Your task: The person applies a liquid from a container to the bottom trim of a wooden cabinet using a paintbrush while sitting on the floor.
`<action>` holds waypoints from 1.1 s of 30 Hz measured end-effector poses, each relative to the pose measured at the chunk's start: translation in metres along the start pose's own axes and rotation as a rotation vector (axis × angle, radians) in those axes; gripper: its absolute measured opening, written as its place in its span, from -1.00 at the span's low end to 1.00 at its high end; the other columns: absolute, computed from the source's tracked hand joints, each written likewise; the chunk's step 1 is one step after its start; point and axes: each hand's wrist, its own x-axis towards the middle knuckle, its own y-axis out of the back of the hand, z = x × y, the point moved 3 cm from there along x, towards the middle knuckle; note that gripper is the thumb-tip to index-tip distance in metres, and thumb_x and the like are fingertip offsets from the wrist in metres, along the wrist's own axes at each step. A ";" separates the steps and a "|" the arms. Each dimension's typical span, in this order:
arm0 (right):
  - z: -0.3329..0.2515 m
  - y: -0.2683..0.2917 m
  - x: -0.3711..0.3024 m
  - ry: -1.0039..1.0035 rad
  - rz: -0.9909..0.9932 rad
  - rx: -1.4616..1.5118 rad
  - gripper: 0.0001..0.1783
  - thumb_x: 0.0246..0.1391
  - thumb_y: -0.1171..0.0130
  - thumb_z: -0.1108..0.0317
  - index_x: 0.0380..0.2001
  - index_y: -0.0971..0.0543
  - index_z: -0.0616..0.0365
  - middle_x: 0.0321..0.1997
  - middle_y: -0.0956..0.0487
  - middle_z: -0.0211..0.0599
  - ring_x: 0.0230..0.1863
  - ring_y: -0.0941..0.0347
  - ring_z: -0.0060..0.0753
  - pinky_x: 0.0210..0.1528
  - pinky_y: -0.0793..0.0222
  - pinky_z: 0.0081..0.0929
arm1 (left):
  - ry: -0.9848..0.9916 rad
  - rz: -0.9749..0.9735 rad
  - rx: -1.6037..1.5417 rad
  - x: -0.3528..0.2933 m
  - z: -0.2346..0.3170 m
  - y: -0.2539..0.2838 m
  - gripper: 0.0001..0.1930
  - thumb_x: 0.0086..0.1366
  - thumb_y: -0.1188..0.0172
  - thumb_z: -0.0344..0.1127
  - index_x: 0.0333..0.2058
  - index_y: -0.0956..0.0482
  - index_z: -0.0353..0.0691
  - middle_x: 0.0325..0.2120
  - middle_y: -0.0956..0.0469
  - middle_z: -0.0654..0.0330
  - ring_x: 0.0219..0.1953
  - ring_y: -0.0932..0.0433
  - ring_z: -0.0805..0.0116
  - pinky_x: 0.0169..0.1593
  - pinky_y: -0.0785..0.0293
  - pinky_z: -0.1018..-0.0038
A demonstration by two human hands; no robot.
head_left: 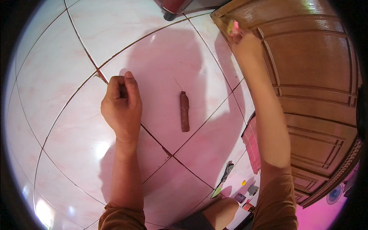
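My right hand [245, 40] is stretched far forward to the upper edge of a brown wooden cabinet [306, 50]. Its fingers close round a small pink and yellow thing [232, 28], blurred, whose kind I cannot make out. My left hand [122, 105] is a loose fist over the tiled floor, thumb on top, with nothing visible in it. To the right of that fist lies a dark brown stick [184, 113] with a narrower end and a thin strand at its tip. It lies apart from both hands.
A pink checked cloth [252, 143] lies beside the cabinet. Near my knee [222, 212] are a green-and-black bladed tool [223, 179], a yellow cap [243, 183] and small containers [240, 197]. A red object with a black foot [168, 16] stands at the top edge.
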 end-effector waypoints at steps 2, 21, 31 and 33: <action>-0.009 0.008 -0.011 0.019 0.026 0.049 -0.55 0.28 0.04 0.06 -0.16 -0.63 0.24 -0.21 -0.62 0.18 -0.12 -0.56 0.23 -0.07 -0.48 -0.02 | -0.005 0.007 0.011 0.001 -0.001 0.000 -0.66 0.42 -0.17 -0.21 -0.52 -0.46 -0.29 -0.73 -0.30 0.34 -0.62 -0.16 0.61 -0.53 -0.12 0.57; -0.022 -0.002 -0.005 0.037 -0.061 -0.146 -0.65 0.20 -0.06 0.37 0.05 -0.53 0.11 -0.34 -0.63 0.16 -0.29 -0.58 0.23 -0.19 -0.49 0.06 | -0.096 0.046 -0.010 0.001 0.001 -0.004 -0.69 0.37 -0.21 -0.26 -0.56 -0.45 -0.23 -0.81 -0.31 0.35 -0.73 -0.18 0.61 -0.60 -0.14 0.60; -0.024 0.011 -0.010 0.122 -0.063 -0.144 -0.61 0.21 -0.05 0.39 0.11 -0.49 0.14 -0.34 -0.61 0.20 -0.28 -0.58 0.21 -0.19 -0.47 0.08 | -0.088 0.042 0.002 0.001 0.002 -0.002 -0.70 0.38 -0.20 -0.26 -0.53 -0.47 -0.25 -0.79 -0.30 0.35 -0.70 -0.16 0.61 -0.58 -0.12 0.60; -0.014 0.002 -0.008 0.100 -0.069 -0.156 -0.61 0.21 -0.05 0.40 0.11 -0.48 0.14 -0.35 -0.61 0.21 -0.29 -0.57 0.23 -0.21 -0.46 0.09 | -0.106 0.056 -0.002 0.000 0.002 -0.005 -0.70 0.37 -0.22 -0.27 -0.55 -0.47 -0.24 -0.82 -0.29 0.36 -0.73 -0.16 0.62 -0.60 -0.11 0.61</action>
